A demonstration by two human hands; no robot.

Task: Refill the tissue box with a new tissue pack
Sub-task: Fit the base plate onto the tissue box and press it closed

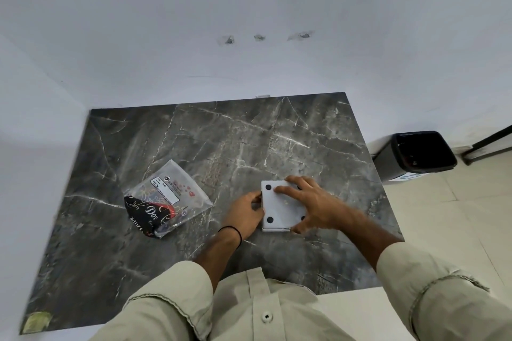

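Two bare hands work on one white square tissue box, which lies upside down on one dark grey marble-patterned table top. The box underside faces up. Three round black feet are visible on it, and a fourth, near the right palm, is mostly covered.

Left hand: placed against the left edge of the box, fingers curled together and pinching that edge. One thin black band circles the left wrist.

Right hand: laid over the right half of the box, fingers spread apart, index finger pressed flat on the underside, thumb hooked at the near right corner. The hand clamps the box from above and from the side.

One clear plastic tissue pack wrapper lies to the left of the left hand, apart from it, flat on the table. It carries one white label and a black and red printed section. It looks slack, but whether tissues are inside cannot be told from this view.

One black rectangular waste bin stands on the floor beyond the right hand, off the table's right edge.

Two beige rolled sleeves cover the forearms near the elbows.
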